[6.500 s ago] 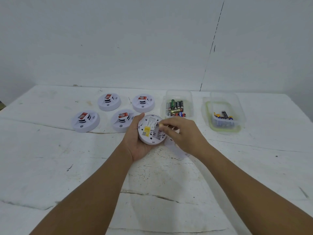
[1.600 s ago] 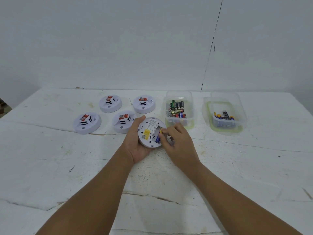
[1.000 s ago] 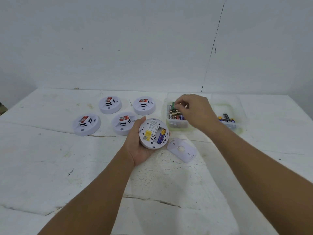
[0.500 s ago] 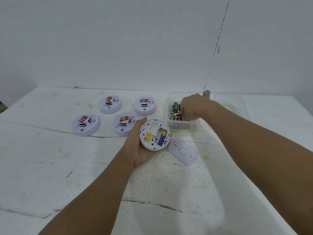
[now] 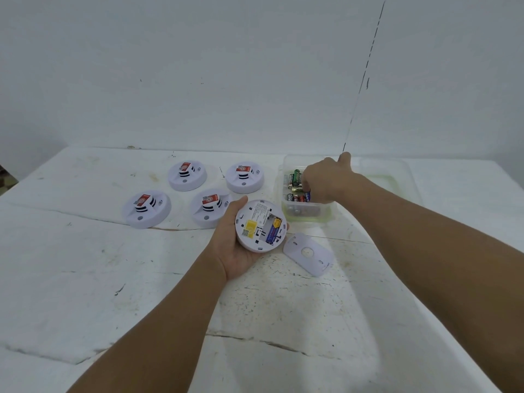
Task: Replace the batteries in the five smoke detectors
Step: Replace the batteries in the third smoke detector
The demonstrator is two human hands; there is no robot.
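Note:
My left hand (image 5: 235, 256) holds a white round smoke detector (image 5: 259, 225) upside down, with its battery bay uncovered. One blue battery (image 5: 273, 229) lies in the bay, beside an empty slot. The detector's white cover (image 5: 307, 253) lies on the table just to its right. My right hand (image 5: 326, 180) reaches into the clear battery box (image 5: 306, 218), its fingers curled down among several batteries and pinching a blue one (image 5: 307, 193). Further left, the other smoke detectors (image 5: 147, 208) sit face up with red labels.
A second clear container (image 5: 397, 177) stands behind my right forearm, mostly hidden. The white wall rises right behind the table's far edge. The table top (image 5: 85, 265) is white, cracked and speckled.
My right hand left the detector's battery bay, went to the battery box and now digs deeper among the batteries. A blue battery now sits in the bay. My left hand has barely moved.

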